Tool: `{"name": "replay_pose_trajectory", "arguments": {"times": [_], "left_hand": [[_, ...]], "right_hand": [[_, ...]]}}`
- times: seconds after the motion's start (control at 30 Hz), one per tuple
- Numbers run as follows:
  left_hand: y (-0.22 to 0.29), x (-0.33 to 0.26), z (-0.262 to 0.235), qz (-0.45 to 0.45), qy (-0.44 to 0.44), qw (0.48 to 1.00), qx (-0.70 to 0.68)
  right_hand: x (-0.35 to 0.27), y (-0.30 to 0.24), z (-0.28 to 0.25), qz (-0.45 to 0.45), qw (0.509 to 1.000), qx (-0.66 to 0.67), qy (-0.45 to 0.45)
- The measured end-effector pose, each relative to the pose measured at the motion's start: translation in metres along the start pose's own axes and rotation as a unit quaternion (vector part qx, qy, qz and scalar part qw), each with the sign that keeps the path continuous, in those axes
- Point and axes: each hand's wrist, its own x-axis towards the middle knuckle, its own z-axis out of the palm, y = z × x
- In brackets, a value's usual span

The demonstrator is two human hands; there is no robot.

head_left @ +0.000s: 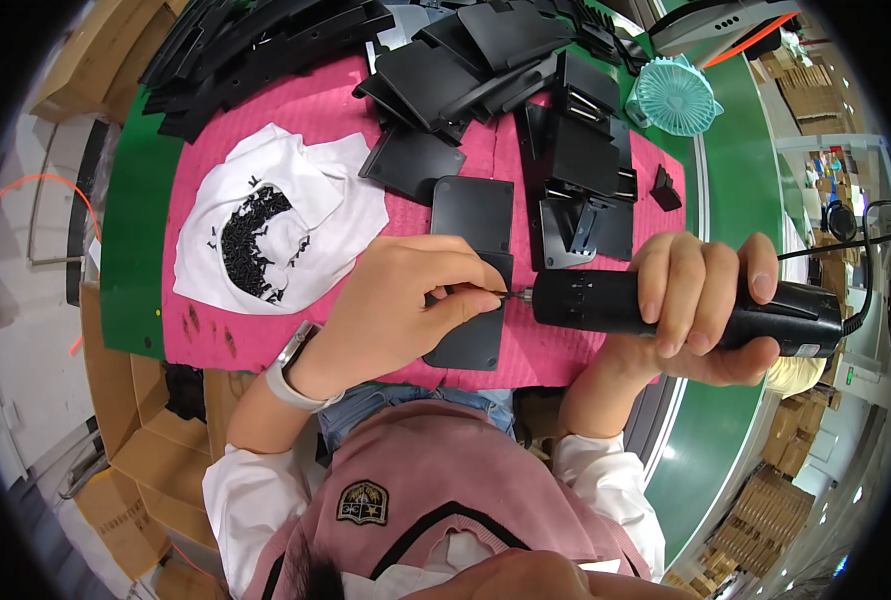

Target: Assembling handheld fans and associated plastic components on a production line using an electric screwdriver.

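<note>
My right hand (701, 300) wraps around a black electric screwdriver (591, 302), held level with its bit to the left. At the bit's tip, my left hand (401, 290) pinches a small dark screw between thumb and forefinger; the fingers mostly hide it. Beneath the left hand lies a flat black plate (466, 345) with rounded corners, partly covered by the fingers. Another black plate (473, 212) lies just beyond it. Left of my left hand, a heap of small black screws (246, 245) rests on a crumpled white cloth (341, 190).
A pink foam mat (256, 345) covers part of the green table (126, 260). Black panels (436, 85) pile up at the back, with stacked black brackets (581, 150) to their right. A teal basket (676, 95) stands far right. The screwdriver's cable (866, 270) runs off right.
</note>
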Motion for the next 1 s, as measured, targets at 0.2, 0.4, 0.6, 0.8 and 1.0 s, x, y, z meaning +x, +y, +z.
{"name": "replay_pose_trajectory", "arguments": {"times": [0.2, 0.4, 0.6, 0.8, 1.0], "left_hand": [[-0.006, -0.001, 0.005, 0.068, 0.009, 0.994, 0.085], [-0.003, 0.003, -0.007, 0.086, 0.031, 0.996, -0.001], [-0.014, -0.001, -0.006, -0.051, 0.066, 0.964, 0.253], [-0.027, -0.004, 0.002, -0.037, 0.057, 0.975, 0.213], [-0.029, 0.0, 0.002, -0.068, 0.044, 0.989, 0.127]], "right_hand": [[0.001, 0.003, 0.016, 0.057, 0.997, -0.038, 0.039], [-0.003, 0.004, 0.018, 0.022, 0.991, 0.04, 0.129], [-0.006, 0.012, 0.021, 0.027, 0.994, -0.108, -0.019], [-0.009, 0.024, 0.036, 0.029, 0.993, -0.117, 0.003], [-0.004, 0.027, 0.052, 0.109, 0.984, -0.129, 0.054]]}}
